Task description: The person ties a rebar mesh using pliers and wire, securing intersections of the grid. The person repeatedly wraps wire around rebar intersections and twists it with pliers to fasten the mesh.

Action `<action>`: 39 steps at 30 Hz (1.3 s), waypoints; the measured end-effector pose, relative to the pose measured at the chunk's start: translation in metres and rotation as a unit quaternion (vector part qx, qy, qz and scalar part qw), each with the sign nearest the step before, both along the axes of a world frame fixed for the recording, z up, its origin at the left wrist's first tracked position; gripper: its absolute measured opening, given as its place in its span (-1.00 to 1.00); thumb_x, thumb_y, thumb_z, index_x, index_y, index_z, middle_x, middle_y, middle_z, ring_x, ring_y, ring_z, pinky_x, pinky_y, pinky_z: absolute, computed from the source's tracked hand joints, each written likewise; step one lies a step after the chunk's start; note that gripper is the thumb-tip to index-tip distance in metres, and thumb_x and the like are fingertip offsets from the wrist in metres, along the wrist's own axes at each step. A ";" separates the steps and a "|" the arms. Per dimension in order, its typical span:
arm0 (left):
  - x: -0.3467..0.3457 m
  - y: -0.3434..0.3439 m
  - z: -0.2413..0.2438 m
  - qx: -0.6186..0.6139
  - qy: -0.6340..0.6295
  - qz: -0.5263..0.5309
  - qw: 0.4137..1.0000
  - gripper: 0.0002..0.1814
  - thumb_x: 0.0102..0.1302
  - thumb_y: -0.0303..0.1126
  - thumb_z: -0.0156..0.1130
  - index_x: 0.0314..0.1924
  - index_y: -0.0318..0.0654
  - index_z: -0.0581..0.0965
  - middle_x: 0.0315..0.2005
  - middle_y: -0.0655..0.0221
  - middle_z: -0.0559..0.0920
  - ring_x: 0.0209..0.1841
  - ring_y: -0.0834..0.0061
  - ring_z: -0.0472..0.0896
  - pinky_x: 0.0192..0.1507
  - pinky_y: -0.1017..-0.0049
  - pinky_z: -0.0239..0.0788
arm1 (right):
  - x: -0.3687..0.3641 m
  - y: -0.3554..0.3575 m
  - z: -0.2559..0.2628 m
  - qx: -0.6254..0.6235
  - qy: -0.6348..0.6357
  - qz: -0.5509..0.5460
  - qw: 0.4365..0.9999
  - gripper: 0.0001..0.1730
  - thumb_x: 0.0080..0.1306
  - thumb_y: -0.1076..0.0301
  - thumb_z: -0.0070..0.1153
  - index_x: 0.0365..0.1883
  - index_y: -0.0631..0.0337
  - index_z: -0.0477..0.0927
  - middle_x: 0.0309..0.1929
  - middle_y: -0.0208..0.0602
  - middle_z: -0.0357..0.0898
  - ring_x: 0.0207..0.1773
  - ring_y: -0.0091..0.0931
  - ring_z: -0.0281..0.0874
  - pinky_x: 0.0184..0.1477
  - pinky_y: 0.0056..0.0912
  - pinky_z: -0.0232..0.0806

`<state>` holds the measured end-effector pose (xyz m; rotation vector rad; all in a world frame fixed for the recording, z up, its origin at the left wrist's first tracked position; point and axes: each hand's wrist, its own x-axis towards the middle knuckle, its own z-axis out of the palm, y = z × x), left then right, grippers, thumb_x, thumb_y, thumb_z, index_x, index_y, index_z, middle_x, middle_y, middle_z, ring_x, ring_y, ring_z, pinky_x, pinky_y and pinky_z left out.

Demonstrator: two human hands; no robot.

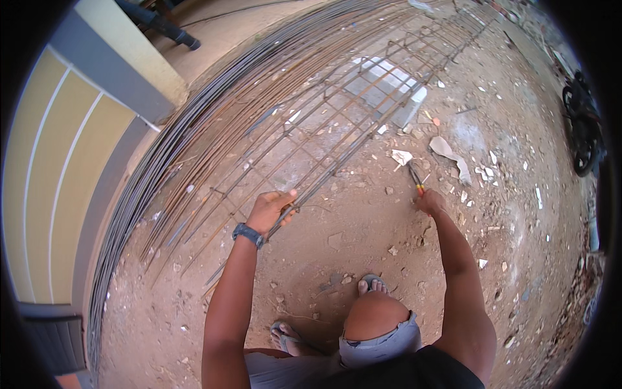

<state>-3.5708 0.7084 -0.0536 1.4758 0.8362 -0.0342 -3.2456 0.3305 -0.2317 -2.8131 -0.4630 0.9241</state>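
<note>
A long rebar cage point(333, 146), made of steel bars with bent ties across them, slants from beside my legs toward the far right. My left hand point(273, 210), with a dark watch at the wrist, is closed around the near edge bars of the cage. Out to the right, my right hand point(430, 202) grips a pair of pliers or nippers point(419, 183) with red and yellow handles. Its dark jaws point away from me over the dirt. A thin tie wire point(313, 207) sticks out beside my left fingers.
Bundles of loose rebar point(194, 114) run along the painted wall point(63, 180) on the left. Under the cage's far part lies a pale concrete block point(413, 104). Broken tile pieces point(401, 157) and a crumpled strip point(452, 156) litter the dirt. A motorcycle point(583, 126) stands at far right.
</note>
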 end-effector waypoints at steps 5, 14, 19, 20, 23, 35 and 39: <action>-0.009 -0.001 -0.007 0.003 0.012 0.005 1.000 -0.47 0.32 0.07 0.37 -0.37 -0.35 0.58 -0.56 0.32 0.62 -0.61 0.64 0.55 -0.62 0.64 0.35 | -0.091 0.009 0.024 0.266 0.220 -0.201 0.917 -0.58 0.44 0.06 0.03 -0.31 0.33 0.54 -0.74 -0.34 0.37 -0.72 -0.47 0.37 -0.61 -0.26 0.22; -0.002 -0.004 -0.014 -0.033 -0.043 -0.011 0.998 -0.49 0.33 0.06 0.36 -0.31 -0.36 0.60 -0.55 0.34 0.61 -0.60 0.66 0.53 -0.62 0.63 0.35 | -0.207 0.072 0.233 0.221 0.282 0.206 0.911 -0.50 0.43 0.34 0.11 0.34 0.03 0.41 -0.07 -0.20 0.56 -0.10 -0.42 0.57 -0.02 -0.21 0.43; -0.005 0.000 -0.010 -0.012 -0.020 -0.032 0.999 -0.52 0.35 0.02 0.34 -0.26 -0.36 0.61 -0.53 0.34 0.62 -0.57 0.65 0.54 -0.61 0.62 0.36 | -0.214 0.101 0.286 0.008 -0.372 0.466 0.803 -0.22 0.39 0.38 0.08 0.55 -0.20 0.14 0.41 0.08 0.21 0.54 -0.08 0.07 0.41 0.19 0.09; -0.009 0.003 -0.011 -0.017 -0.031 -0.038 0.999 -0.53 0.36 0.01 0.34 -0.26 -0.36 0.61 -0.52 0.34 0.62 -0.56 0.64 0.55 -0.60 0.61 0.38 | -0.217 0.109 0.285 0.011 -0.377 0.472 0.797 -0.20 0.40 0.35 0.06 0.57 -0.22 0.10 0.43 0.09 0.19 0.57 -0.05 -0.02 0.43 0.23 0.03; -0.003 0.004 -0.021 -0.042 -0.071 -0.055 0.995 -0.54 0.37 -0.01 0.32 -0.25 -0.37 0.61 -0.50 0.33 0.63 -0.53 0.61 0.57 -0.56 0.60 0.44 | -0.217 0.120 0.279 -0.005 -0.408 0.475 0.780 -0.19 0.44 0.29 0.01 0.60 -0.29 0.00 0.48 0.09 0.12 0.63 0.00 -0.20 0.48 0.30 -0.08; -0.012 0.004 -0.017 -0.064 -0.088 -0.040 0.993 -0.57 0.41 -0.12 0.28 -0.16 -0.46 0.61 -0.42 0.28 0.65 -0.45 0.54 0.64 -0.44 0.52 0.59 | -0.239 0.134 0.283 -0.031 -0.428 0.446 0.786 -0.13 0.34 0.40 0.02 0.58 -0.40 0.05 0.51 0.06 0.08 0.63 -0.06 -0.16 0.50 0.27 -0.13; -0.013 0.002 -0.014 -0.062 -0.083 -0.041 0.994 -0.55 0.41 -0.10 0.28 -0.13 -0.49 0.61 -0.40 0.24 0.66 -0.43 0.51 0.66 -0.41 0.50 0.62 | -0.240 0.130 0.282 -0.015 -0.421 0.431 0.798 -0.10 0.29 0.46 0.03 0.57 -0.38 0.10 0.51 0.08 0.08 0.63 -0.04 -0.16 0.51 0.25 -0.12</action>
